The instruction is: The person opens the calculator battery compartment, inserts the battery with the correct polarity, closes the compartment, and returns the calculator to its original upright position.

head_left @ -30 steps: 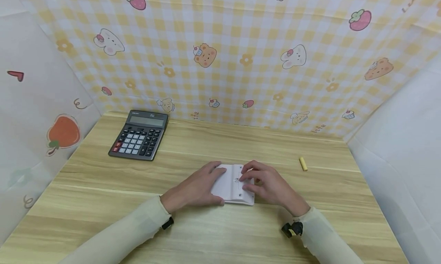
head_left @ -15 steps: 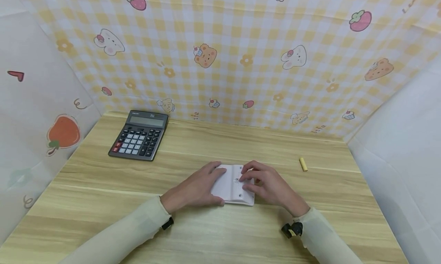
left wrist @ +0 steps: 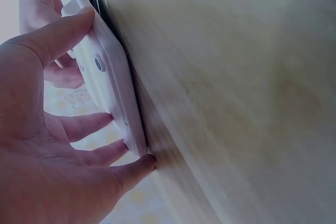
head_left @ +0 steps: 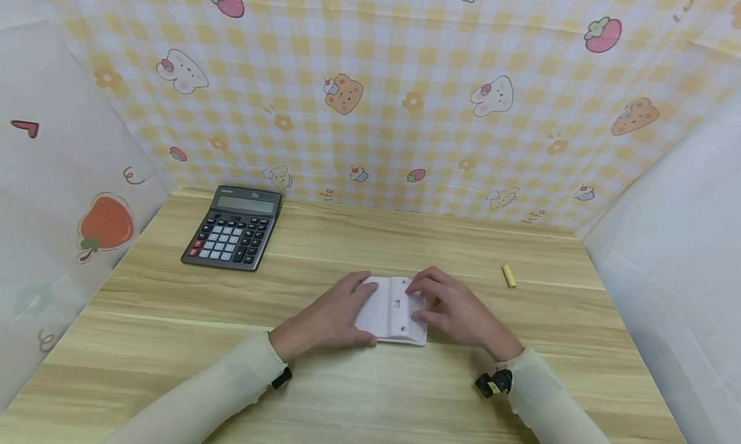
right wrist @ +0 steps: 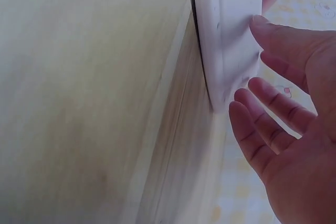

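A white flat device (head_left: 375,310) with a raised strip and small screw holes lies on the table in the head view. My left hand (head_left: 330,315) grips its left part, thumb at the near edge and fingers at the far edge; the left wrist view shows the thumb on the white casing (left wrist: 107,72). Over the right part of the device is my right hand (head_left: 457,310), its fingers bent loosely and apart. In the right wrist view the thumb of that hand (right wrist: 304,114) lies at the casing (right wrist: 239,35), and nothing is held between the fingers.
A dark grey calculator (head_left: 233,228) lies at the back left of the wooden table (head_left: 370,399). A small yellow stick (head_left: 509,276) lies to the right of my right hand. A checked cloth (head_left: 405,135) hangs behind the table, with white cloth at both sides.
My right hand has shifted slightly to the right, its fingertips moving off the middle of the raised strip and spreading apart. The left hand and the white device have stayed in place.
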Demonstrator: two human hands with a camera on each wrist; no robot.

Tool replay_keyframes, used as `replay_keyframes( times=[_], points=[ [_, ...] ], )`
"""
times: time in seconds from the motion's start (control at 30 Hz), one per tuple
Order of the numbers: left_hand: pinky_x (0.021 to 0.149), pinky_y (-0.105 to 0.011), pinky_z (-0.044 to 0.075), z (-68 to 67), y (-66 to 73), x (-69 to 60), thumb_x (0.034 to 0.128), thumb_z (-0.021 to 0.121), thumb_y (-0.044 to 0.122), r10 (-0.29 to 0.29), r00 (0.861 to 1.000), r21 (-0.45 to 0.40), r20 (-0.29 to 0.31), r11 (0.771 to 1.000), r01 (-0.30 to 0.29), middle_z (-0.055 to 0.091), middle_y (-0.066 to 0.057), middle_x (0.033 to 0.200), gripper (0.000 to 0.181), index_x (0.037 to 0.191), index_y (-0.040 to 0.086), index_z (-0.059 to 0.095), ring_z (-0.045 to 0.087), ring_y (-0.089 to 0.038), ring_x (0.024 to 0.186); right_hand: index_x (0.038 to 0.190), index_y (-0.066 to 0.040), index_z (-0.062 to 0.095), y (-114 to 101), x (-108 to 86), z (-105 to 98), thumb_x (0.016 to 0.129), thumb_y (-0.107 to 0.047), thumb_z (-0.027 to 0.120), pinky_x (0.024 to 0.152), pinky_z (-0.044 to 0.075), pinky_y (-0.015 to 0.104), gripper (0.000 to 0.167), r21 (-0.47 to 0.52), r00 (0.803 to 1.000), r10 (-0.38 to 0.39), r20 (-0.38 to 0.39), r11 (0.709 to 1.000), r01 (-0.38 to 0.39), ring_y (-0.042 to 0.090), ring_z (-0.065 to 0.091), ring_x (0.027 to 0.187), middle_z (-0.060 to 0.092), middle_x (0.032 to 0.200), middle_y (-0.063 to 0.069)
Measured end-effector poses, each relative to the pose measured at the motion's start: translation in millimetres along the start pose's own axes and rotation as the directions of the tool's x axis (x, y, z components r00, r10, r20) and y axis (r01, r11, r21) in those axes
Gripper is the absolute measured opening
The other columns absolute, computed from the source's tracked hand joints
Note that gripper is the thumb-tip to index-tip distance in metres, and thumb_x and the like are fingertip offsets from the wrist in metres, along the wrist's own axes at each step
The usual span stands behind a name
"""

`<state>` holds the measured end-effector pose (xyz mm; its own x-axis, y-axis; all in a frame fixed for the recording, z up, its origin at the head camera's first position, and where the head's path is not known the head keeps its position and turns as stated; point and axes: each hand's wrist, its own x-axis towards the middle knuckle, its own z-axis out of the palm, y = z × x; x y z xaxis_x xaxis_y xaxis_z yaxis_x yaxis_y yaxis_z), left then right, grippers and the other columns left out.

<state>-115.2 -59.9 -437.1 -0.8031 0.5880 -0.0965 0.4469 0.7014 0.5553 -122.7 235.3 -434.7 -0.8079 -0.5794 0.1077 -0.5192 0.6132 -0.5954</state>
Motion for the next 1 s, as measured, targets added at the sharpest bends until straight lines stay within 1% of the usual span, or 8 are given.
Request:
replay_keyframes(
  times=[0.17,0.3,0.53,0.67,0.77,0.83,0.93,1.0],
  points=[
    [0.127,-0.055,0.033,1.6,4.7,-2.9,0.0887,0.094,0.041,-0.01,1.0,0.027,-0.004,1.0,0.01,0.029,-0.021,0.176,0.097,0.164,0.0,0.047,0.03,-0.041,0.161,0.138,-0.023,0.071,8.3,-0.4,-1.9,0.098,-0.023,0.088,0.089,0.058,0.037,0.043,-0.017,0.999,0.05,0.001,0.999,-0.05,0.017,0.064,0.107,0.061,0.144,-0.009],
    [0.124,-0.059,0.038,4.0,9.3,-5.1,0.0904,0.092,0.042,-0.005,1.0,0.087,0.006,0.996,0.004,0.03,-0.021,0.176,0.094,0.163,0.001,0.049,0.031,-0.048,0.159,0.145,-0.022,0.068,13.2,0.8,-3.2,0.098,-0.028,0.088,0.09,0.058,0.038,0.051,-0.017,0.996,0.089,0.022,0.996,-0.089,0.017,0.066,0.111,0.062,0.141,-0.007],
    [0.117,-0.058,0.047,10.3,16.9,-7.6,0.0938,0.088,0.039,0.023,1.0,0.208,-0.002,0.978,-0.022,0.035,-0.023,0.172,0.086,0.161,0.001,0.051,0.043,-0.056,0.149,0.148,-0.017,0.065,15.0,1.7,-2.5,0.098,-0.028,0.088,0.083,0.056,0.032,0.057,-0.008,0.991,0.13,0.043,0.992,-0.13,0.017,0.064,0.099,0.067,0.124,-0.005],
    [0.108,-0.058,0.055,11.2,22.0,-8.5,0.0951,0.087,0.04,0.042,0.999,0.281,-0.013,0.959,-0.037,0.042,-0.026,0.166,0.083,0.159,-0.001,0.053,0.054,-0.057,0.139,0.15,-0.017,0.064,14.6,2.2,-1.8,0.097,-0.026,0.089,0.081,0.056,0.031,0.059,0.015,0.987,0.151,0.049,0.988,-0.152,0.018,0.064,0.096,0.067,0.121,-0.006],
    [0.089,-0.05,0.065,11.8,25.3,-9.7,0.096,0.086,0.043,0.087,0.996,0.392,-0.025,0.917,-0.07,0.05,-0.027,0.157,0.079,0.154,-0.002,0.057,0.069,-0.048,0.117,0.15,-0.016,0.064,14.0,2.6,-2.2,0.097,-0.025,0.089,0.08,0.056,0.031,0.059,0.024,0.987,0.151,0.05,0.988,-0.153,0.018,0.065,0.095,0.068,0.119,-0.006],
    [0.074,-0.042,0.066,12.0,27.3,-9.9,0.0962,0.084,0.046,0.128,0.991,0.476,-0.034,0.874,-0.096,0.057,-0.026,0.148,0.076,0.15,-0.002,0.061,0.074,-0.037,0.095,0.149,-0.015,0.064,13.8,2.8,-2.5,0.097,-0.025,0.089,0.08,0.057,0.031,0.059,0.016,0.988,0.145,0.047,0.989,-0.146,0.017,0.065,0.097,0.068,0.119,-0.006],
    [0.056,-0.033,0.059,11.5,29.8,-9.8,0.0963,0.083,0.05,0.184,0.982,0.58,-0.04,0.805,-0.128,0.064,-0.023,0.133,0.07,0.142,-0.001,0.066,0.065,-0.021,0.067,0.149,-0.015,0.065,13.7,3.4,-2.6,0.097,-0.024,0.089,0.082,0.057,0.033,0.058,0.013,0.988,0.147,0.048,0.989,-0.148,0.017,0.065,0.099,0.068,0.119,-0.006],
    [0.052,-0.03,0.056,11.1,30.9,-9.3,0.0962,0.082,0.05,0.216,0.975,0.625,-0.044,0.768,-0.142,0.067,-0.022,0.125,0.067,0.137,-0.001,0.069,0.06,-0.017,0.061,0.149,-0.015,0.064,13.9,3.7,-2.4,0.096,-0.024,0.089,0.082,0.057,0.033,0.059,0.015,0.986,0.159,0.053,0.987,-0.16,0.017,0.065,0.099,0.068,0.118,-0.006]
  ],
)
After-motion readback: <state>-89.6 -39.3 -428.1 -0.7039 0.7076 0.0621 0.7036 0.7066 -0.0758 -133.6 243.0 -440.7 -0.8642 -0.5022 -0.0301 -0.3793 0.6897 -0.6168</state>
